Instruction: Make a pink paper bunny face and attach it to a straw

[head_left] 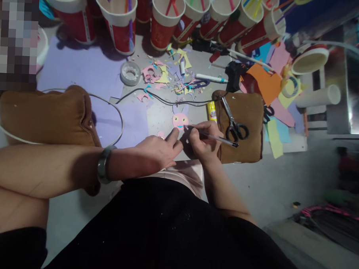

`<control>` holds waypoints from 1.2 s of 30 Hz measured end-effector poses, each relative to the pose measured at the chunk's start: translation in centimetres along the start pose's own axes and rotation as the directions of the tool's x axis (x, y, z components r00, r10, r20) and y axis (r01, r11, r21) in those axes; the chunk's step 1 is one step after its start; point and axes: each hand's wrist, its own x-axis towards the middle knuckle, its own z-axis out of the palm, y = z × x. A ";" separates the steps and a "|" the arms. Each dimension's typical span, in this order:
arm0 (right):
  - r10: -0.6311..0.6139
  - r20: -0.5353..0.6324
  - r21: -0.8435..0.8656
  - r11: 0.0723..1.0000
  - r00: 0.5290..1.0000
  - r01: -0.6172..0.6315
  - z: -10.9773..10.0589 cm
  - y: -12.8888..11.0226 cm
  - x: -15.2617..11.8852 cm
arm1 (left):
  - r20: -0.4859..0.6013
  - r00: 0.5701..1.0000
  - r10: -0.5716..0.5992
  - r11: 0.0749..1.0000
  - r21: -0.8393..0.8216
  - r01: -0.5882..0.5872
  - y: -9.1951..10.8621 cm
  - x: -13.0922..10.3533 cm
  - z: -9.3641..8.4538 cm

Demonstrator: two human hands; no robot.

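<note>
A pink paper rabbit face with lilac ears, yellow eyes and a blue mouth lies on the table in front of me. My right hand is closed around a clear-barrelled pen, its tip at the lower right of the face. The fingertips of my left hand press near the face's lower edge, with the fingers partly bent and no object visible in them. Beside that hand sits a small pink paper piece. Scissors with black handles rest on a brown cushion right of the pen.
Red paper cups with coloured straws line the back. Paper scraps, a tape roll, a white marker and a black glue gun lie behind the face. A yellow glue stick and cable are close by. Another brown cushion is left.
</note>
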 end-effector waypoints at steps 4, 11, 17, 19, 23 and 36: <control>-0.008 -0.036 0.031 0.999 0.999 0.009 0.1 0.1 0.0 | -0.018 1.000 0.006 1.000 -0.006 -0.006 0.0 -0.1 0.0; 0.020 -0.002 -0.005 1.000 1.000 -0.020 0.1 0.0 -0.1 | -0.019 1.000 0.004 1.000 -0.024 -0.004 0.0 -0.1 0.0; 0.030 -0.036 0.034 0.999 0.999 -0.029 0.2 0.4 -0.3 | 0.006 1.000 0.003 1.000 0.006 -0.003 0.0 -0.1 -0.1; 0.022 -0.035 0.046 0.999 0.999 -0.021 0.2 0.5 -0.3 | -0.004 1.000 0.006 1.000 0.015 -0.006 0.0 -0.1 0.0; 0.004 -0.022 0.021 1.000 1.000 -0.004 0.2 0.3 -0.1 | -0.013 1.000 0.007 1.000 0.005 -0.007 -0.1 -0.1 0.0; 0.040 -0.009 0.144 0.989 0.999 -0.039 0.3 1.1 -0.6 | -0.014 1.000 -0.001 1.000 -0.027 0.001 0.0 0.0 0.1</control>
